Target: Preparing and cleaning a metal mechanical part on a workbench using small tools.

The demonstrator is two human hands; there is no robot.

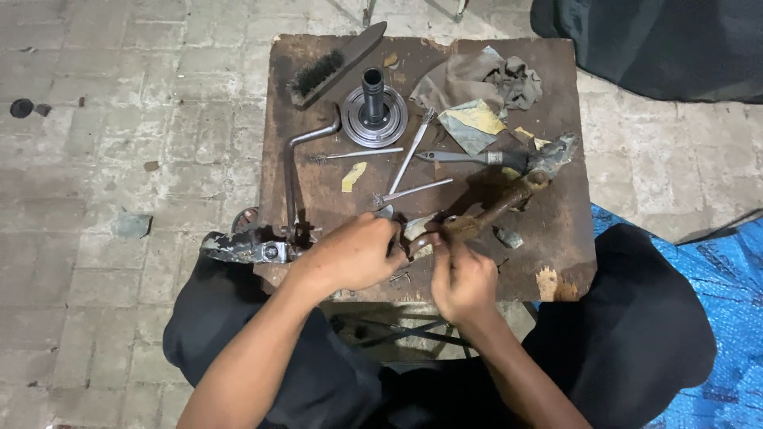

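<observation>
My left hand (354,254) and my right hand (462,280) meet at the near edge of a small brown wooden table (556,95). Both grip the near end of a rusty brown tool with a long handle (497,208) that runs up and right to a grimy head (556,151). A small pale piece (416,229) shows between my fingers; what it is I cannot tell. My knees in dark trousers flank the table.
On the table lie a wire brush (330,67), a round metal hub with a shaft (373,111), a bent crank rod (298,159), thin metal picks (409,155), a dark-handled tool (469,157), rags (477,79) and sandpaper scraps. A vise (246,246) sits at the left edge. Blue tarp (723,302) lies right.
</observation>
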